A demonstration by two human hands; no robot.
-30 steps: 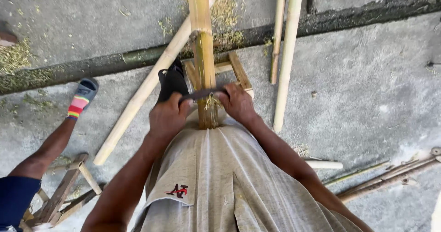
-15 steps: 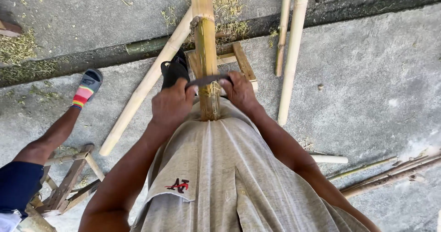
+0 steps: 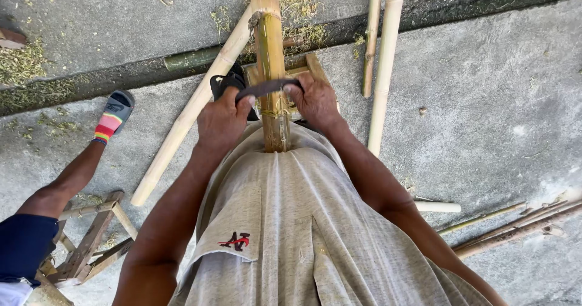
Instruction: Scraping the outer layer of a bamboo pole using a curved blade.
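Gripping a dark curved blade [image 3: 267,88] by its two ends, both hands hold it crosswise over an upright-running bamboo pole [image 3: 268,33]. The left hand [image 3: 222,121] is wrapped tight around the blade's left end, knuckles up; the right hand [image 3: 315,103] is wrapped around the right end, fingers curled under. The pole sits between the two fists, touching the blade at its middle. Its near end runs down to the person's grey shirt [image 3: 291,221] and stops against the belly; its far end leaves the top edge of the view. The pole's surface just below the blade looks scraped and fibrous.

Under the pole stands a small wooden frame [image 3: 312,69], partly hidden by the hands. A black sandal [image 3: 227,83] shows just left of the pole, behind the left hand.

A thicker pale bamboo pole [image 3: 188,118] lies slanted on the concrete ground [image 3: 485,112], passing beneath the held one. Two thinner poles [image 3: 388,57] lie to the right, running toward the top edge. Thin sticks [image 3: 515,227] lie near the right edge.

Another person's leg [image 3: 66,178] with a striped sandal [image 3: 112,117] reaches in from the left edge, beside a low wooden stool [image 3: 91,239].
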